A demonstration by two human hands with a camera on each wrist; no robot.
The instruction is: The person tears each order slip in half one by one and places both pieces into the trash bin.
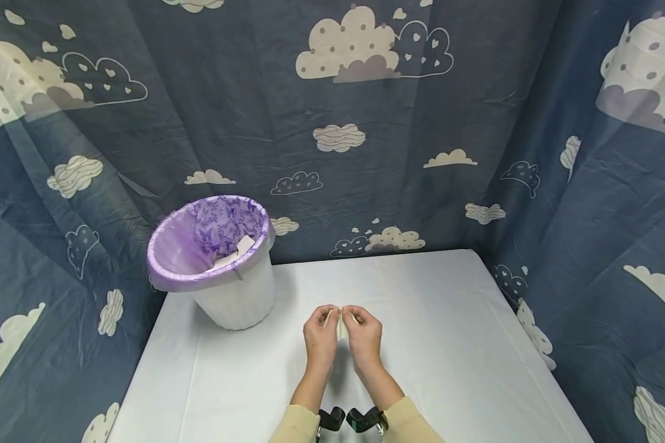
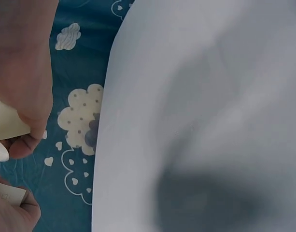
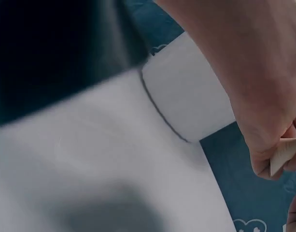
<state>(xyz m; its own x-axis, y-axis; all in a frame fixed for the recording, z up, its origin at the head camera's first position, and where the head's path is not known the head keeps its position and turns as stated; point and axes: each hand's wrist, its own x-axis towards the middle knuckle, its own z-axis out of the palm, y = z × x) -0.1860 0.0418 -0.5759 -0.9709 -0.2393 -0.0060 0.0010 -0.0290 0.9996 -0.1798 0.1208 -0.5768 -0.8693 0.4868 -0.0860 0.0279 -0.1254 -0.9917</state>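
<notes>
Both hands meet over the white table in the head view, fingertips close together. My left hand [image 1: 320,338] pinches one side of a small cream piece of paper or thin card [image 1: 341,330]. The other side is pinched by my right hand [image 1: 364,339]. Part of the paper hangs between the thumbs; the fingers hide the rest. In the left wrist view the cream paper [image 2: 7,121] shows a pale curled part, and a small printed mark is on the portion in the lower hand. Thumb and fingers also pinch the paper [image 3: 284,155] in the right wrist view.
A white bin [image 1: 235,304] with a purple bag liner [image 1: 163,264] stands at the table's back left. Pale pieces [image 1: 244,246] lie inside it. Dark blue cloud-print curtains [image 1: 255,123] enclose the back and sides of the white table [image 1: 449,344].
</notes>
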